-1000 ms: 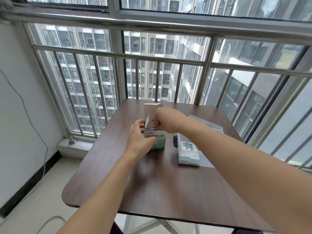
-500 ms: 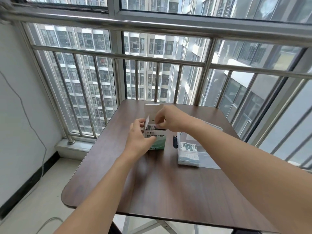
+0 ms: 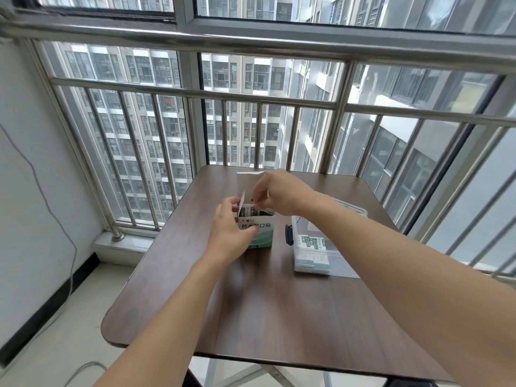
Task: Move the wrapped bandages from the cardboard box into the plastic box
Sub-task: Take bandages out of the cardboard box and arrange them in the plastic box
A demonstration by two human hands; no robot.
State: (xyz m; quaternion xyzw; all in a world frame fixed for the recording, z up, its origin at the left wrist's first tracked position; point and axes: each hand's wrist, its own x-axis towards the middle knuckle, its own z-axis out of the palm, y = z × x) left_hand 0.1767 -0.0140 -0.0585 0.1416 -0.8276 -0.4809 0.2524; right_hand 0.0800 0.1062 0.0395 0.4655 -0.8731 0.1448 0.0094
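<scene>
A small white and green cardboard box stands upright on the dark wooden table, its lid flap raised. My left hand grips the box's left side and front. Over the open top, my right hand pinches the wrapped bandages that stick up inside the box. A clear plastic box lies just right of the cardboard box; several wrapped bandages lie in it, and my right forearm covers much of it.
A metal railing and window bars run close behind the table's far edge. A white wall with a hanging cable stands to the left. The table's near edge lies below my forearms.
My right hand has stayed at the box's open top, fingers shifting slightly on the bandages. My left hand keeps its hold on the box.
</scene>
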